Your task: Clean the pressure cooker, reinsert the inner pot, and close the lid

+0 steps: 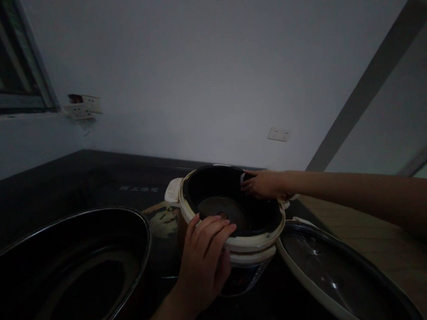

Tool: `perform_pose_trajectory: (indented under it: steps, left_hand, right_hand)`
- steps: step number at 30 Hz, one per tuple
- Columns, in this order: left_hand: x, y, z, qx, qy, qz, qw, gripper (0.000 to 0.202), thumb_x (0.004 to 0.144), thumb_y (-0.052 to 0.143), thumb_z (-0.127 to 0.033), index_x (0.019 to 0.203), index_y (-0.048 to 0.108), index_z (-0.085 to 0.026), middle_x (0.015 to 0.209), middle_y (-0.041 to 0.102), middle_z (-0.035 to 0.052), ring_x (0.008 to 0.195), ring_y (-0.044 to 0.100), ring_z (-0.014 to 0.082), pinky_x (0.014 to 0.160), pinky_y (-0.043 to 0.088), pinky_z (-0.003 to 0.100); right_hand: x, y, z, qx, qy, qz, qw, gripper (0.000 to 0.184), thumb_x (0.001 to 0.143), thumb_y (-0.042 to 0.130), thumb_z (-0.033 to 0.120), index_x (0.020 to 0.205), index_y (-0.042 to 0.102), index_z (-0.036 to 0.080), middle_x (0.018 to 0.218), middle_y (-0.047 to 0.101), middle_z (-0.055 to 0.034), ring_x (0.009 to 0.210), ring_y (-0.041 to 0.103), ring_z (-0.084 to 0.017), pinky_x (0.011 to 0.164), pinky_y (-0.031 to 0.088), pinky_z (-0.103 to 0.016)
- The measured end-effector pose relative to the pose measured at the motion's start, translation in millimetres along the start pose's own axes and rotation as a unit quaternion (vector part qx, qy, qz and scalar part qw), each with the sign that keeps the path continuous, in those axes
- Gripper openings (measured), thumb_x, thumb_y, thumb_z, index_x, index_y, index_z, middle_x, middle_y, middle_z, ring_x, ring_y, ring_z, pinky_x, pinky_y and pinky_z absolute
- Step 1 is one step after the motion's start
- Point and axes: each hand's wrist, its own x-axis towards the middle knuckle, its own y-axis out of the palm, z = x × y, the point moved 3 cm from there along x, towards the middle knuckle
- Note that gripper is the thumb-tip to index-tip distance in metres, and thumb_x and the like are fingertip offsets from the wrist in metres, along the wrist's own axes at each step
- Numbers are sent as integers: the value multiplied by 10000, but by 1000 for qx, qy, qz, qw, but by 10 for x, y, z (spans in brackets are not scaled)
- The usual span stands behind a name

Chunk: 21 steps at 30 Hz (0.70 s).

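Note:
A white-rimmed electric cooker point(250, 243) stands on the dark counter, its lid off and its dark inside showing a round plate point(224, 211) at the bottom. My left hand point(207, 254) grips the near rim, fingers bent over the edge and thumb on the outer side. From the right, my right hand point(266, 185) reaches inside, fingers curled against the inner wall. A small pale edge of something point(242, 178) shows at its fingertips; what it is I cannot make out in the dim light.
A large black pot point(145, 229) stands open at the left. The lid point(324, 268), with a pale rim, lies at the right, close beside the cooker. The dark counter point(104, 169) meets a white wall with a socket point(279, 134). More sockets point(82, 109) sit near the window.

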Motion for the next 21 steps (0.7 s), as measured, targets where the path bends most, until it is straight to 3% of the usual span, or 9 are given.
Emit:
perform_pose_trajectory:
  steps: [3, 6, 13, 17, 21]
  left_hand:
    - [-4, 4, 9, 2, 2, 2, 1000, 432, 850, 413, -53, 1259, 490, -170, 1176, 613, 72, 1208, 467, 184, 1138, 162, 405]
    - [-12, 2, 15, 12, 2, 2, 1000, 444, 840, 413, -52, 1259, 494, -175, 1169, 622, 66, 1204, 481, 183, 1138, 170, 400]
    - [-27, 25, 43, 37, 26, -26, 999, 455, 805, 423, -73, 1237, 520, -181, 1114, 662, 55, 1148, 540, 185, 1127, 212, 380]
    - [-27, 43, 56, 37, 34, -51, 997, 450, 796, 412, -64, 1215, 537, -173, 1094, 668, 54, 1145, 537, 178, 1132, 205, 369]
    - [-31, 36, 31, 35, 17, -24, 999, 444, 805, 427, -72, 1226, 522, -176, 1118, 658, 60, 1154, 534, 188, 1130, 209, 390]
  right_hand:
    - [181, 3, -221, -27, -34, -31, 999, 418, 829, 501, 135, 1241, 573, 117, 1358, 545, -147, 1332, 412, -282, 1142, 105, -572]
    - [490, -115, -365, -49, -98, -57, 992, 472, 864, 435, 112, 1331, 494, 150, 1433, 473, -102, 1381, 344, -224, 1171, 68, -516]
    - [1165, -444, -297, -92, -235, -121, 960, 542, 919, 312, 97, 1419, 369, 298, 1487, 405, 35, 1405, 266, -75, 1198, 78, -373]
    - [1112, -372, -321, -98, -217, -132, 962, 534, 921, 317, 114, 1435, 346, 256, 1490, 401, 11, 1414, 256, -105, 1200, 69, -411]
    - [784, -179, -378, -83, -140, -112, 980, 515, 887, 371, 98, 1390, 422, 198, 1474, 425, -28, 1401, 303, -173, 1194, 67, -476]
